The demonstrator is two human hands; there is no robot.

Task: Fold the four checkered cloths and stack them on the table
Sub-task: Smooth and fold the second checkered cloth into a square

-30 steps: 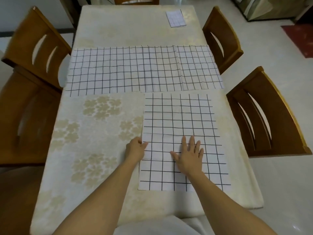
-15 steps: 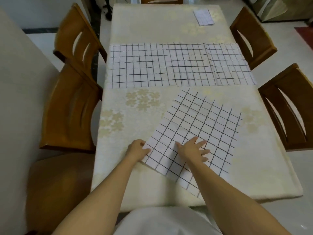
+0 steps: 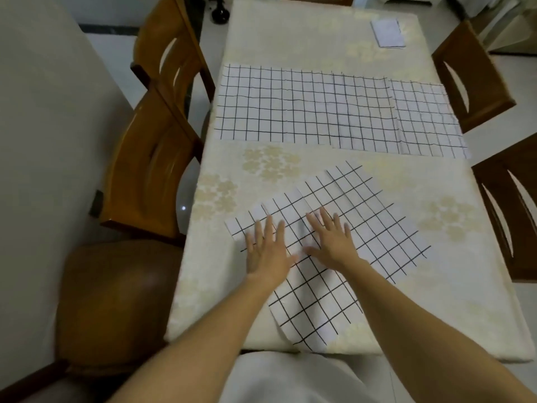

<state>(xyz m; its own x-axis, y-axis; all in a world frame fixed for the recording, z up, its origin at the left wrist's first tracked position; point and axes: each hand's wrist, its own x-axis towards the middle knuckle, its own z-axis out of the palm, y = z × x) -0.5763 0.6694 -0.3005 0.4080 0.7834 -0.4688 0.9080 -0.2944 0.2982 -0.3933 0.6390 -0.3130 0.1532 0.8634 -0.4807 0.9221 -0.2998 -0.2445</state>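
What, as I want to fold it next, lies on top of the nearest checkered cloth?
Only two bare hands: the left hand and right hand rest flat on the white black-gridded cloth, fingers straight. Cloth under the palms is hidden.

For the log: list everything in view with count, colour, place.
near checkered cloth: one, white with black grid, askew at the near edge
spread checkered cloths: two, same pattern, side by side across the middle
folded cloth: one, pale, far right corner
tablecloth: one, cream floral, beneath the cloths
wooden chairs: at least four, brown, both sides
left hand: one, flat on the near cloth
right hand: one, flat beside it
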